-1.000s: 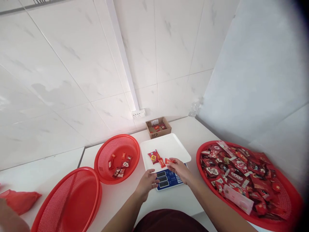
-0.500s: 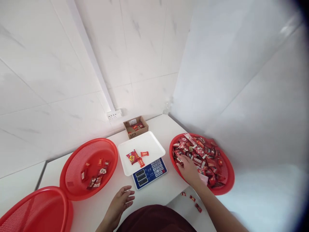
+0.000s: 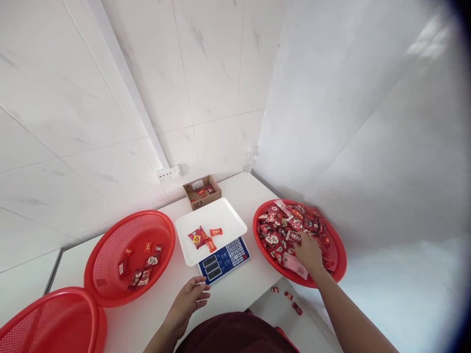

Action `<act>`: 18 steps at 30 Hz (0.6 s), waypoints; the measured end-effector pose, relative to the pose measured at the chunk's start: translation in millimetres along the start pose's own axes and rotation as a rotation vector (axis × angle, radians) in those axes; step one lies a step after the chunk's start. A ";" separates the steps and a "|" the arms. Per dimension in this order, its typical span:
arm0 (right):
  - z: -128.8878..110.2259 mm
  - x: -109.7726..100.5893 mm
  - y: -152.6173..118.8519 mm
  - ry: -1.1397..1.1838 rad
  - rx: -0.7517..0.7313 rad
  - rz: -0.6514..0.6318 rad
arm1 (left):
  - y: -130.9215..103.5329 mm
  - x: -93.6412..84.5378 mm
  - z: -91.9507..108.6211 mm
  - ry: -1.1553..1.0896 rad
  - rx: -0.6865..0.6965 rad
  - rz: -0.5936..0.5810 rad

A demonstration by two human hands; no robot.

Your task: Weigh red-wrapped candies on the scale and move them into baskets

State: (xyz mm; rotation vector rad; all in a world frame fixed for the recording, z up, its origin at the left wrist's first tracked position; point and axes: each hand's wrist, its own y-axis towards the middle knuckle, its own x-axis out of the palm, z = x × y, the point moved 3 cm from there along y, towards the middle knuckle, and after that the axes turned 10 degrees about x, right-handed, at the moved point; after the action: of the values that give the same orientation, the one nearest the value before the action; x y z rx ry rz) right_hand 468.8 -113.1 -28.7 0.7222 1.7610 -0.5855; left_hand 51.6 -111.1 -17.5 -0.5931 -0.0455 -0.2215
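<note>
Red-wrapped snack packets fill the round red basket on the right. My right hand is down among them, its fingertips bent onto the packets; whether they pinch one is hidden. Near the front of the blue scale my left hand hovers with its fingers apart and nothing in it. On the scale's white tray lie a larger red packet and small red-orange packets.
Another red basket at left holds several packets. A further red basket stands at lower left. Behind the scale is a cardboard box with packets. Small packets lie below the table's front edge.
My right hand has shifted from the left side of the packet-filled basket toward its middle. The whole view has shifted slightly. My left hand remains open near the scale.
</note>
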 end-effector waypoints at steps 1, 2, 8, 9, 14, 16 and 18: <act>-2.5 -1.4 -1.7 0.039 0.002 -0.023 | -1.3 -1.5 -1.2 0.005 0.001 0.006; -5.9 -1.0 -4.5 0.072 -0.003 -0.069 | -2.3 -3.0 -2.4 0.010 0.000 0.012; -32.4 17.1 -29.0 0.036 -0.191 -0.269 | -2.7 -6.2 -4.4 0.020 0.002 0.037; -33.9 18.6 -30.5 0.026 -0.196 -0.262 | -2.2 -5.7 -3.6 0.023 0.010 0.035; -25.2 11.0 -22.9 0.076 -0.119 -0.246 | -0.9 -4.5 -3.6 0.029 0.018 -0.009; -17.4 1.2 -14.6 0.146 -0.048 -0.209 | -1.0 -5.5 -6.0 0.023 0.003 -0.028; -9.9 -10.3 -5.6 0.220 0.040 -0.143 | -1.4 -7.4 -8.0 0.018 -0.005 -0.017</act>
State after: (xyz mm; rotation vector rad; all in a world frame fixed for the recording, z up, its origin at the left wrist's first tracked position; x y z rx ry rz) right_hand 460.6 -112.0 -15.8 0.7134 2.0225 -0.6595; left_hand 43.9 -115.2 -24.2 -0.5954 -0.0321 -0.2433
